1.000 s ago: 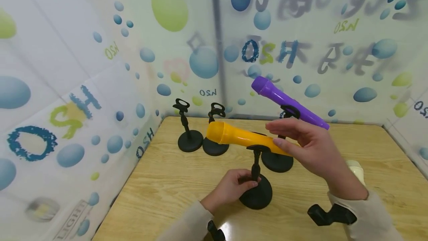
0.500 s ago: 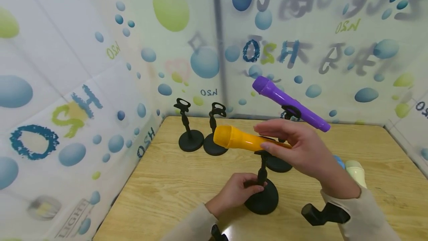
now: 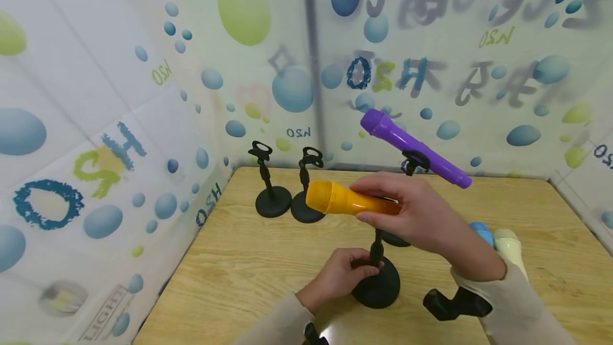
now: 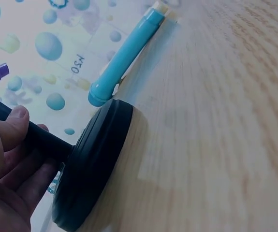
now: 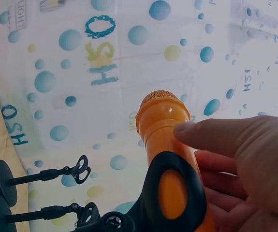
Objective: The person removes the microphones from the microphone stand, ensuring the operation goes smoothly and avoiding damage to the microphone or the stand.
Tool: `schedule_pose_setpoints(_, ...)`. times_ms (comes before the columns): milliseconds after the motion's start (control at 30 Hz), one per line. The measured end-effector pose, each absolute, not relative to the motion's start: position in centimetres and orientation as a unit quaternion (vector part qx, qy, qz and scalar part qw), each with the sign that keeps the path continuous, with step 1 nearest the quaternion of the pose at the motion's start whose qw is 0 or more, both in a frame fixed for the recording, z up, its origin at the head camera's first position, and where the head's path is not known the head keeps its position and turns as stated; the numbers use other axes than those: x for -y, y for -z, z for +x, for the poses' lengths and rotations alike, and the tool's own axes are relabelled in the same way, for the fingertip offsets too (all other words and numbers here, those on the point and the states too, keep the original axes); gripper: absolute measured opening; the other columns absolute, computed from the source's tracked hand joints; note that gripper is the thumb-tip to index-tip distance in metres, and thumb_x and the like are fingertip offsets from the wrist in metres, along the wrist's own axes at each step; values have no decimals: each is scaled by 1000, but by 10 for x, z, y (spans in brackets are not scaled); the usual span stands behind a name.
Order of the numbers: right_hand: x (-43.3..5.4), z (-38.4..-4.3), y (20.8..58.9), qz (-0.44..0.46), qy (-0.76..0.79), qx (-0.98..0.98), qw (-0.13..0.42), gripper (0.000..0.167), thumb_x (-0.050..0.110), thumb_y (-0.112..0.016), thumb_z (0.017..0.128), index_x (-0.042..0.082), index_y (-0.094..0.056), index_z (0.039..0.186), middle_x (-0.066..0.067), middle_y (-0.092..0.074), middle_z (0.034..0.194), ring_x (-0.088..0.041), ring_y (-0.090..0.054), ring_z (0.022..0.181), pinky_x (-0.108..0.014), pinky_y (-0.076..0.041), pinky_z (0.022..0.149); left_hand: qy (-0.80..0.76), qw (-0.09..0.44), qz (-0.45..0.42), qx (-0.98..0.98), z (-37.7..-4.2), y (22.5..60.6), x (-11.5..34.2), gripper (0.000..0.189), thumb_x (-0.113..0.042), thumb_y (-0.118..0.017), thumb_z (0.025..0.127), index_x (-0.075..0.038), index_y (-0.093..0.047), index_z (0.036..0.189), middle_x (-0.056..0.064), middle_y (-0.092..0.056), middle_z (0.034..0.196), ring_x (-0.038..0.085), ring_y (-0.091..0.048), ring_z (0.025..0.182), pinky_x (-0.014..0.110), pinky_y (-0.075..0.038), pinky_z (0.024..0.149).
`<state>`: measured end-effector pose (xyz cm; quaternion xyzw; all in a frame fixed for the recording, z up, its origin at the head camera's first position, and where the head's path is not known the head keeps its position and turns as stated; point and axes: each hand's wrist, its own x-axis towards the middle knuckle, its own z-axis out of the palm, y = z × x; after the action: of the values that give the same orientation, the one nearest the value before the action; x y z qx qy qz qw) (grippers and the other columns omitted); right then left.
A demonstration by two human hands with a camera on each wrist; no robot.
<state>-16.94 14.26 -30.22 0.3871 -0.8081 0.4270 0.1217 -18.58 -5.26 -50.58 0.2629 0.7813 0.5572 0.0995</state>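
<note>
An orange toy microphone point(image 3: 345, 200) lies in the ring-shaped clip point(image 5: 151, 193) of a black stand. My right hand point(image 3: 407, 209) holds this microphone between thumb and fingers, the thumb near its head in the right wrist view. Low down, my left hand point(image 3: 342, 273) grips the stand's pole, just above its round base point(image 3: 378, 286). In the left wrist view the base point(image 4: 97, 164) rests on the table with its pole running between thumb and fingers. Behind, a purple microphone point(image 3: 416, 148) leans in another stand, whose base is mostly hidden by my right hand and the orange microphone.
Two bare stands, one on the left point(image 3: 272, 201) and one beside it point(image 3: 306, 206), stand at the back left of the wooden table point(image 3: 239, 260). A blue microphone point(image 4: 126, 55) and a cream one point(image 3: 510, 246) lie to the right, partly behind my right arm. Patterned curtains surround the table.
The stand with the orange microphone has shifted slightly right and toward me with my left hand. My right hand has slid left along the microphone, toward its head.
</note>
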Motion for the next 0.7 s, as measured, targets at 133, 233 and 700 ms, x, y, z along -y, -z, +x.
schedule_pose_setpoints(133, -141, -170, 302, 391, -394, 820, 143, 37, 6, -86, 92, 6, -77, 127, -11, -78, 125, -22, -77, 100, -22, -64, 81, -557, 95, 267, -781, -186, 506, 52, 16, -9, -73, 103, -7, -81, 116, 6, -84, 113, 1, -72, 110, 21, -57, 101)
schedule_pose_setpoints(233, -140, -169, 302, 388, -385, 824, 149, 35, 6, -86, 91, 5, -77, 126, -13, -78, 124, -24, -77, 101, -23, -65, 78, -556, 101, 277, -777, -186, 508, 51, 14, -7, -69, 105, -6, -79, 115, 7, -83, 117, 3, -71, 115, 23, -55, 105)
schedule_pose_setpoints(700, -137, -168, 301, 366, -378, 837, 154, 33, 8, -87, 91, 4, -79, 123, -13, -79, 124, -28, -78, 105, -30, -67, 79, -553, 108, 280, -778, -186, 505, 43, 12, 1, -65, 105, -7, -74, 105, 9, -82, 106, 5, -72, 110, 23, -54, 105)
